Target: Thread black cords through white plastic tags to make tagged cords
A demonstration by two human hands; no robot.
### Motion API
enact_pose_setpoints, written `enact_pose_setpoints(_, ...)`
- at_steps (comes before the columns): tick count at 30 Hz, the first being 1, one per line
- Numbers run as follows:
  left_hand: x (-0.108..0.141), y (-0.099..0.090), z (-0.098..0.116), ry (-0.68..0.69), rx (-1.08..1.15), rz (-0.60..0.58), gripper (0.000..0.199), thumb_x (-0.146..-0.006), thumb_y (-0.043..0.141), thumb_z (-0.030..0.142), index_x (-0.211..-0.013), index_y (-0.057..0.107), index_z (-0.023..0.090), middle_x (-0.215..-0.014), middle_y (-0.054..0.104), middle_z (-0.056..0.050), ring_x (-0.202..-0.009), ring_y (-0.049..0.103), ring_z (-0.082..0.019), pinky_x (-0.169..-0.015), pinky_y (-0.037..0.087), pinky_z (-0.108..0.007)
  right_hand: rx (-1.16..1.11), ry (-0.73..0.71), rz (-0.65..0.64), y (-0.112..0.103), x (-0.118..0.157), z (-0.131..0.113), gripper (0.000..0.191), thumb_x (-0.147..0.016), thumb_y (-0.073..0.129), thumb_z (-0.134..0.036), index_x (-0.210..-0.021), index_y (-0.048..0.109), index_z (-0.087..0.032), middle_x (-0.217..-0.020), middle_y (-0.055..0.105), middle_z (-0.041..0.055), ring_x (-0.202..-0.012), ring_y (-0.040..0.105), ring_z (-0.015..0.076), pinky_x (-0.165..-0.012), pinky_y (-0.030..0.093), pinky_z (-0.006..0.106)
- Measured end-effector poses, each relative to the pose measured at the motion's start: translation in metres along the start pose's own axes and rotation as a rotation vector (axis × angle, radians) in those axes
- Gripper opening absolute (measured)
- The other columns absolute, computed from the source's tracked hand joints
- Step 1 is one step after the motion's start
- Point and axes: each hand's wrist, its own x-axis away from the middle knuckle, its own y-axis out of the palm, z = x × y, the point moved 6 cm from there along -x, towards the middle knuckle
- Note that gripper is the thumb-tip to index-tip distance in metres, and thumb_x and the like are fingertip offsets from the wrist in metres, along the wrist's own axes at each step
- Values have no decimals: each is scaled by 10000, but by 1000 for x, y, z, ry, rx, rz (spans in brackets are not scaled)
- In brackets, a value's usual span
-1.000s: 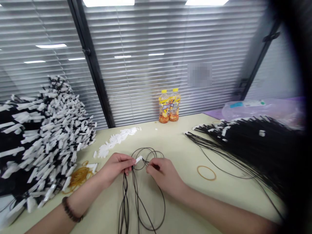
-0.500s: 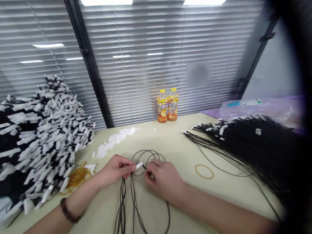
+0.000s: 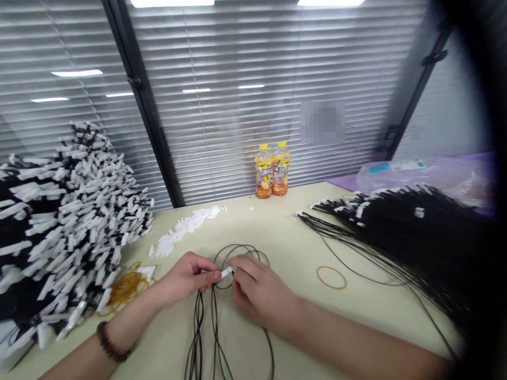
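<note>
Thumb and fingers of my left hand (image 3: pixel 198 274) pinch a small white sleeve (image 3: pixel 226 272) at the near middle of the table. My right hand (image 3: pixel 255 282) is closed at the sleeve's right end, its fingertips on the sleeve and the black cable end there. Thin black cables (image 3: pixel 199 316) hang in loops below my left hand and curl round behind both hands. A rubber band (image 3: pixel 331 277) lies to the right of my right hand.
A big heap of white-tipped black cables (image 3: pixel 87 211) stands at left, beside rubber bands (image 3: pixel 127 287) and scattered white pieces (image 3: pixel 186 227). Two bottles (image 3: pixel 272 171) stand at the back. Black cables (image 3: pixel 412 227) and a plastic bag (image 3: pixel 435 177) lie at right.
The fingers of my right hand have shifted left and up onto the white sleeve's right end, covering the black cable tip that showed before. My left hand has hardly moved.
</note>
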Motion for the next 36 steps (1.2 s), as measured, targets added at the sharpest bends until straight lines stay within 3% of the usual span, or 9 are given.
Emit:
enact_pose_setpoints(11,0,1,-2,1,-9,-39,302,-715,547,411,-705,629,120,-510,472,9,-483,395,-66,-474,291,-182,-31,-55,-29,-3,-4,-9,168,-763,389,-68,-837,538,-44,-812,505,116,-837,463,196,-753,443,320)
enact_pose_setpoints(17,-1,-3,-2,6,60,39,297,-703,568,396,-752,640,113,-516,484,0,-493,421,-77,-474,300,-184,-118,93,15,-9,-5,0,107,-764,418,-107,-771,524,-112,-985,479,117,-959,442,191,-818,422,325)
enact_pose_setpoints(20,-1,-15,-3,18,106,131,284,-696,579,385,-752,639,113,-520,478,0,-495,415,-77,-477,310,-185,-97,164,59,-15,-3,5,92,-757,475,-189,-756,542,-126,-1177,348,129,-1115,318,243,-904,341,386)
enact_pose_setpoints(23,3,-39,0,45,194,277,232,-696,592,348,-739,629,123,-570,485,-1,-523,409,-67,-500,320,-172,-111,194,96,-19,-1,6,104,-755,486,-196,-778,574,-143,-1261,227,113,-1176,221,263,-931,289,400)
enact_pose_setpoints(26,10,-65,7,95,322,407,187,-689,609,300,-759,623,127,-592,486,0,-532,396,-56,-507,320,-156,-201,263,144,-19,1,13,145,-781,470,-212,-841,597,-177,-1199,287,111,-1080,340,225,-860,345,354)
enact_pose_setpoints(28,15,-75,13,148,403,419,164,-684,615,277,-738,620,123,-570,472,7,-507,373,-46,-499,321,-151,-353,308,72,-11,0,20,175,-790,479,-279,-866,605,-185,-958,444,94,-854,461,164,-730,400,294)
enact_pose_setpoints(31,22,-77,23,201,468,343,158,-696,597,279,-710,618,123,-478,411,30,-453,345,-39,-477,320,-151,-768,381,-217,11,-2,27,285,-796,463,-398,-836,607,-155,-593,458,8,-518,428,82,-497,367,205)
enact_pose_setpoints(34,30,-64,33,185,425,195,199,-683,597,322,-671,629,125,-426,384,31,-405,330,-41,-429,296,-164,-1160,433,-437,20,-1,30,323,-790,469,-405,-887,586,-120,-635,559,32,-493,488,76,-455,348,181)
enact_pose_setpoints(36,33,-50,40,157,328,75,218,-653,618,339,-634,637,122,-458,438,6,-396,339,-45,-405,277,-178,-1341,482,-427,18,-3,36,284,-771,501,-340,-910,576,-104,-791,604,87,-637,572,118,-528,396,197)
